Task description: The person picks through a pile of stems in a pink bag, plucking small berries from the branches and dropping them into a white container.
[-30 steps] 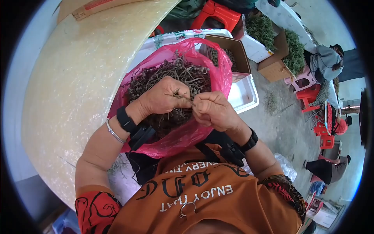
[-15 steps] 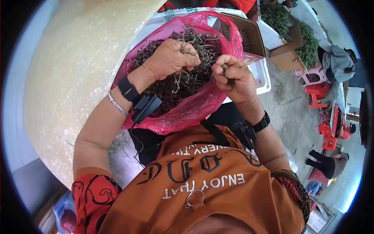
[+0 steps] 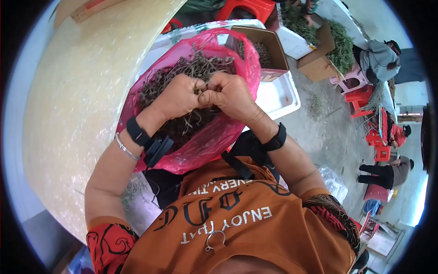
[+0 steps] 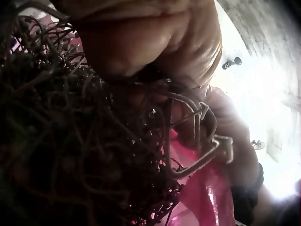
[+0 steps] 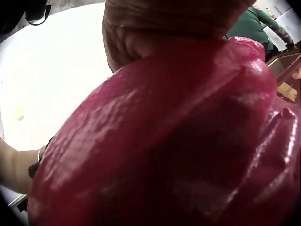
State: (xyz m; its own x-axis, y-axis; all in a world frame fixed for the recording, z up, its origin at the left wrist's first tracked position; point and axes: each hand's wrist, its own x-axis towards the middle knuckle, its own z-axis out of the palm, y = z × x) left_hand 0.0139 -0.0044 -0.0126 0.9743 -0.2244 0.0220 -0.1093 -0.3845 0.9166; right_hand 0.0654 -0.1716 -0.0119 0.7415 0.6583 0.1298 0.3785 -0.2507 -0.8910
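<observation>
A pink plastic bag (image 3: 248, 50) holds a heap of dried, knobbly plant stems (image 3: 200, 61). Over the heap, my left hand (image 3: 178, 97) grips a few of the thin stems, and their curved ends (image 4: 197, 167) stick out below it in the left wrist view. My right hand (image 3: 232, 98) meets it at the fingertips, thumb and curled fingers pinching at the same stems. The pinched spot is mostly hidden between the two hands. In the right wrist view the bag's side (image 5: 155, 141) covers most of my right hand (image 5: 164, 33).
Behind the bag, a cardboard box (image 3: 280, 50) of small round pieces stands by a white foam tray (image 3: 285, 98). A large pale, shiny sheet (image 3: 77, 100) curves along the left. Green plants (image 3: 340, 48) fill boxes farther right, near red stools (image 3: 358, 98) and other people.
Half a second ago my right hand was apart from the left, with small pieces in its fingers. Now it is back against the left hand, as a second ago.
</observation>
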